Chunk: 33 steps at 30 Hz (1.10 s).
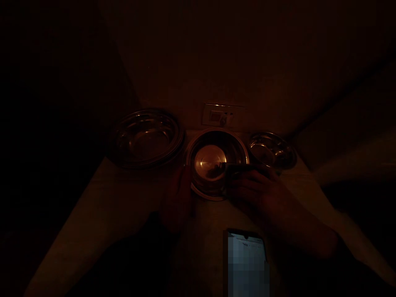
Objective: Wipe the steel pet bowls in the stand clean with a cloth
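The scene is very dark. A round, shiny metal bowl [204, 187] sits in the middle of the table. My left hand [177, 198] grips its left side at the rim, the fingers mostly lost in shadow. Over the bowl's right side, my right hand [253, 189] has its fingers bent together around something dark and flat, whose kind I cannot make out. Part of the bowl's right rim is hidden behind that hand.
A wider metal bowl [148, 144], possibly stacked, stands at the back left, and a smaller metal bowl [272, 150] at the back right. Behind them is a wall with a socket plate [222, 115]. A lit phone [247, 264] lies at the table's [102, 198] near side.
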Each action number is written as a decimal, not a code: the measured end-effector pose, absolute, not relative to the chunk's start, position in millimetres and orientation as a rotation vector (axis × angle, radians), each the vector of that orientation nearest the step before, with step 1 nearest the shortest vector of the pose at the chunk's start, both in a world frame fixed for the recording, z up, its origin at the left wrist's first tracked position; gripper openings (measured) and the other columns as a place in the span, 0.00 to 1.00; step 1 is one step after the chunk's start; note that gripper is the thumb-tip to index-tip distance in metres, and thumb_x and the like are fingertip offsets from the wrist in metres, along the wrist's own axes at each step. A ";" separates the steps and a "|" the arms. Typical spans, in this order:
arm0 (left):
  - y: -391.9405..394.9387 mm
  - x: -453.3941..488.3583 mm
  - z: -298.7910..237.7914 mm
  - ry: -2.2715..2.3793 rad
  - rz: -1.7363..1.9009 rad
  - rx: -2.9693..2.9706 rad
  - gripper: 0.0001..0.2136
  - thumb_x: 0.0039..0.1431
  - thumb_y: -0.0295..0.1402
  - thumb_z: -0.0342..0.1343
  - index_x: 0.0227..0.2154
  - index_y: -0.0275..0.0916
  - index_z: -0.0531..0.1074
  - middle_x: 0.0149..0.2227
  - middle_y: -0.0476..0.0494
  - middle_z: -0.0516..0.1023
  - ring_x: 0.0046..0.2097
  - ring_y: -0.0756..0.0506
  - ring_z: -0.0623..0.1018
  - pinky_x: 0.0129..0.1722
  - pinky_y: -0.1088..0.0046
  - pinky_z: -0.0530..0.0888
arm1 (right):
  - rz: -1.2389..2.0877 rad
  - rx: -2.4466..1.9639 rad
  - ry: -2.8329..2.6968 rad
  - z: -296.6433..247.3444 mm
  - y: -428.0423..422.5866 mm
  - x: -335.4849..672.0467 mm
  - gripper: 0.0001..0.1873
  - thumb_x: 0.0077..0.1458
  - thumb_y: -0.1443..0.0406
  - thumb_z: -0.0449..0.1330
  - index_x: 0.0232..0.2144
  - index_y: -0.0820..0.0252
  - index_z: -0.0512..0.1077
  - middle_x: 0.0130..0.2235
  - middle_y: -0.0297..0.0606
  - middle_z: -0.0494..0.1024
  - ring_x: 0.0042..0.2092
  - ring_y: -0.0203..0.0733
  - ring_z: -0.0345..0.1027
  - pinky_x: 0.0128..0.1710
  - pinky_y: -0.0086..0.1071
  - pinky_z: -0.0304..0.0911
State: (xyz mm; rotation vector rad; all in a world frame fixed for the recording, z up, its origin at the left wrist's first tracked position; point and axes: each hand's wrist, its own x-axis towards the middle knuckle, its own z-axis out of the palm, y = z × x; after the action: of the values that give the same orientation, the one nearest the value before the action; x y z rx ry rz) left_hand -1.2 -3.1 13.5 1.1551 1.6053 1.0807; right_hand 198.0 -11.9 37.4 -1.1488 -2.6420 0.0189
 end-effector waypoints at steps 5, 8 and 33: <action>-4.2 2.4 14.5 1.657 1.088 1.128 0.18 0.62 0.44 0.42 0.39 0.38 0.73 0.42 0.42 0.78 0.45 0.42 0.76 0.44 0.67 0.71 | 0.069 -1.085 -2.621 32.3 -11.3 190.4 0.08 0.58 0.69 0.58 0.40 0.56 0.73 0.42 0.34 0.80 0.45 0.43 0.68 0.52 0.45 0.54; -4.6 4.0 12.5 1.666 1.077 1.123 0.19 0.63 0.44 0.40 0.37 0.38 0.73 0.37 0.43 0.78 0.39 0.44 0.76 0.40 0.69 0.71 | 0.117 -1.018 -2.594 27.1 -15.0 174.8 0.11 0.59 0.69 0.56 0.44 0.59 0.72 0.44 0.36 0.79 0.45 0.42 0.68 0.50 0.42 0.57; 3.9 -5.4 13.9 1.569 1.086 1.176 0.19 0.64 0.40 0.41 0.45 0.35 0.72 0.48 0.39 0.77 0.48 0.43 0.75 0.48 0.70 0.69 | 0.017 -1.045 -2.674 34.4 -11.7 189.2 0.11 0.57 0.70 0.58 0.42 0.55 0.74 0.44 0.33 0.80 0.46 0.43 0.69 0.60 0.53 0.49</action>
State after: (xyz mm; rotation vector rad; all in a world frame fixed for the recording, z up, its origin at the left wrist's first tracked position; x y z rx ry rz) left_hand -5.4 3.9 13.9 1.1764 1.5690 1.0855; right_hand 189.2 -11.7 34.4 -1.0451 -2.6745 0.0170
